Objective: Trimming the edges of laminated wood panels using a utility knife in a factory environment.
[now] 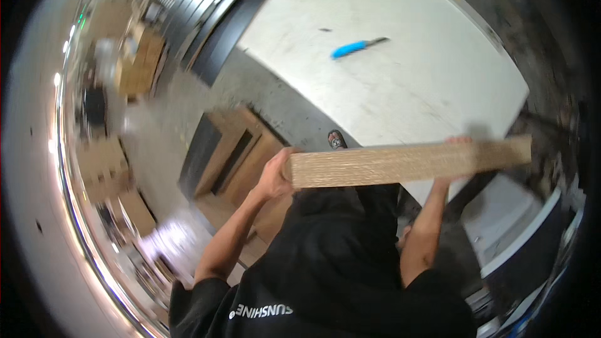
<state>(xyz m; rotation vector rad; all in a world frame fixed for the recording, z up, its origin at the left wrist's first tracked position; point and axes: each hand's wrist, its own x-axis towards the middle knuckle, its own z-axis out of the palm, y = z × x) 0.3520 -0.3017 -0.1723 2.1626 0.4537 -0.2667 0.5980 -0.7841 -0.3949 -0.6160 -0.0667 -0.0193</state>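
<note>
A long, light wood-grain board (400, 164) spans across in front of my body, held level in both hands. My left hand (275, 174) grips its left end, the fingers closed around the edge. Toward the right end, my right hand (459, 140) holds it too; its fingertips show over the far edge while the board hides most of the palm. Beyond the board, on a white tabletop (432, 81), lies a knife with a blue handle (350, 49), apart from both hands.
Brown wood panels (247, 144) stand on the floor at my left. Dark long panels (231, 19) are at the table's far left. Cardboard boxes (103, 169) sit farther left. A white-topped piece with a curved edge (507, 219) is at the right.
</note>
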